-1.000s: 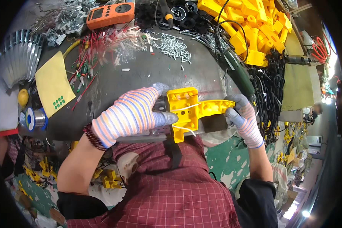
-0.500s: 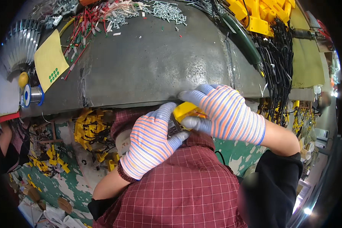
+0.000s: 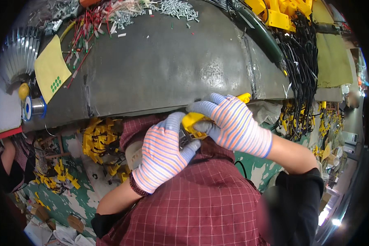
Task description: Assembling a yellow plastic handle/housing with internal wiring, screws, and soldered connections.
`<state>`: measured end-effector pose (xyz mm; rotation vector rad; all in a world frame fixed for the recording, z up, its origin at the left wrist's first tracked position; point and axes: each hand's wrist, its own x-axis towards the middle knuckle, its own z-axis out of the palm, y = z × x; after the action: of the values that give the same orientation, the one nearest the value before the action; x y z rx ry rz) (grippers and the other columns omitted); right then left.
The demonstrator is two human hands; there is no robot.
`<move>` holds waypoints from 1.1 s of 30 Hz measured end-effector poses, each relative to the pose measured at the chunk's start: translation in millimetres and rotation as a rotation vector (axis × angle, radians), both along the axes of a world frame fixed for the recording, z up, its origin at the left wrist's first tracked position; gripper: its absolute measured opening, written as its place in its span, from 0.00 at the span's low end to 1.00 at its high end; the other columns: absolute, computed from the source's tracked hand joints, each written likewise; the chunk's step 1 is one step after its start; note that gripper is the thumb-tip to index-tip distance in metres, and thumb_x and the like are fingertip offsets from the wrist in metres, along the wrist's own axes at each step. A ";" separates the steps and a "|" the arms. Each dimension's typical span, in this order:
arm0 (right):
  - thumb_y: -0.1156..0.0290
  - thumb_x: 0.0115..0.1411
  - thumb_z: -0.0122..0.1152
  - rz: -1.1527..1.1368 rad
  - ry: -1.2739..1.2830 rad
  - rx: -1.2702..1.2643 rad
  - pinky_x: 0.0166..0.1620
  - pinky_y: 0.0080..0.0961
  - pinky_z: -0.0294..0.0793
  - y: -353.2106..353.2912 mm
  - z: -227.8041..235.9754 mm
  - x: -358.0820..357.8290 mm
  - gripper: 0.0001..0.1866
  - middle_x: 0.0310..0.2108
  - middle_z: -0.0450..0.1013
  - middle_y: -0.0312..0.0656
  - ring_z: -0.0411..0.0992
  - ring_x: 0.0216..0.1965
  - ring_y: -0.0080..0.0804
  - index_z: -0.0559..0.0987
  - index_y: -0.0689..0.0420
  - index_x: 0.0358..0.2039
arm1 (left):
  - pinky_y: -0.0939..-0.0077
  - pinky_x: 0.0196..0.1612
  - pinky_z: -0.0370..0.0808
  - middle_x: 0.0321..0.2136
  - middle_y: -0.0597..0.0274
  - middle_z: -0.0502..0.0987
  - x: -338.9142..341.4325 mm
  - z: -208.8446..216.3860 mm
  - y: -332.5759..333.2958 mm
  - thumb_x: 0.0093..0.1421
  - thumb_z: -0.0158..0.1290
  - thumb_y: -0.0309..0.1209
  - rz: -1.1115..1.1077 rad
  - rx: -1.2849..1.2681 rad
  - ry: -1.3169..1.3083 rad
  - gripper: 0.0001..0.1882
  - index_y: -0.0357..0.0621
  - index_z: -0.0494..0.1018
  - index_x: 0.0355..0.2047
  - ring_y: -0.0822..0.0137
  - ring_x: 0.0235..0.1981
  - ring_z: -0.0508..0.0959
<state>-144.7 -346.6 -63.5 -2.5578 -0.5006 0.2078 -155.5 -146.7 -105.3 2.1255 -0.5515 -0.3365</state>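
Both hands are clamped together on a yellow plastic part (image 3: 192, 121), held just below the near edge of the grey worktop (image 3: 160, 69), over the person's checked shirt. The left hand (image 3: 162, 153) grips it from seven o'clock, the right hand (image 3: 233, 125) covers it from three o'clock. Loose screws (image 3: 178, 8) lie at twelve o'clock, black cables (image 3: 301, 61) at two o'clock.

Both the left hand (image 3: 162, 158) and the right hand (image 3: 233, 123) wear knitted cloth gloves, striped and matt. The yellow part (image 3: 192, 122) between them looks like smooth plastic. The counter (image 3: 160, 69) is dull grey sheet metal, scuffed with faint shine. The screws (image 3: 178, 8) glint metallic; the checked shirt (image 3: 201, 205) is woven cloth.
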 end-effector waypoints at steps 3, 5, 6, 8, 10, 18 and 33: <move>0.60 0.54 0.64 0.013 0.091 0.050 0.36 0.43 0.75 -9.0 19.0 -0.1 0.18 0.32 0.76 0.49 0.75 0.33 0.51 0.76 0.54 0.43 | 0.58 0.38 0.76 0.32 0.46 0.77 7.4 11.8 -0.2 0.47 0.66 0.38 -0.082 -0.056 0.079 0.29 0.37 0.69 0.46 0.48 0.32 0.79; 0.62 0.55 0.66 0.039 0.178 -0.037 0.40 0.37 0.77 -12.9 28.2 2.4 0.24 0.36 0.77 0.51 0.77 0.37 0.51 0.74 0.58 0.50 | 0.69 0.42 0.80 0.38 0.47 0.79 11.9 6.9 4.1 0.48 0.68 0.35 -0.106 -0.044 0.128 0.32 0.36 0.66 0.49 0.57 0.38 0.82; 0.60 0.56 0.66 0.021 0.160 -0.047 0.39 0.36 0.78 -13.0 26.1 6.3 0.24 0.35 0.78 0.52 0.78 0.37 0.51 0.74 0.57 0.50 | 0.69 0.43 0.79 0.39 0.48 0.79 15.2 6.7 6.0 0.48 0.68 0.35 -0.099 -0.049 0.207 0.32 0.36 0.65 0.49 0.59 0.39 0.82; 0.57 0.55 0.65 0.004 0.157 -0.056 0.37 0.37 0.77 -13.8 18.5 10.2 0.22 0.32 0.77 0.50 0.77 0.34 0.49 0.75 0.56 0.47 | 0.71 0.44 0.78 0.39 0.50 0.79 19.5 4.8 5.3 0.50 0.67 0.35 -0.092 -0.043 0.285 0.31 0.37 0.65 0.49 0.62 0.40 0.81; 0.56 0.55 0.65 -0.027 0.107 -0.059 0.34 0.37 0.76 -12.1 15.7 10.2 0.20 0.28 0.77 0.48 0.77 0.31 0.48 0.76 0.55 0.42 | 0.70 0.44 0.78 0.39 0.50 0.79 22.3 7.9 6.4 0.50 0.67 0.35 -0.107 -0.007 0.270 0.31 0.37 0.65 0.49 0.62 0.40 0.81; 0.62 0.53 0.65 -0.036 0.073 -0.029 0.35 0.40 0.74 -5.0 13.4 6.3 0.16 0.28 0.76 0.48 0.76 0.29 0.49 0.77 0.55 0.39 | 0.66 0.38 0.79 0.34 0.50 0.79 10.3 6.4 5.1 0.45 0.69 0.37 -0.048 0.007 0.034 0.31 0.37 0.68 0.45 0.54 0.33 0.82; 0.53 0.58 0.62 -0.132 0.254 0.232 0.42 0.36 0.76 -16.7 22.0 148.2 0.26 0.36 0.77 0.58 0.78 0.39 0.50 0.76 0.65 0.43 | 0.70 0.49 0.76 0.44 0.50 0.78 144.4 60.2 18.7 0.55 0.62 0.35 0.013 0.144 0.077 0.28 0.37 0.67 0.54 0.62 0.46 0.79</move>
<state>3.5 -363.3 -41.5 -2.2867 -0.2426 0.3963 -11.0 -128.0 -45.1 2.2425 -0.4805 -0.4609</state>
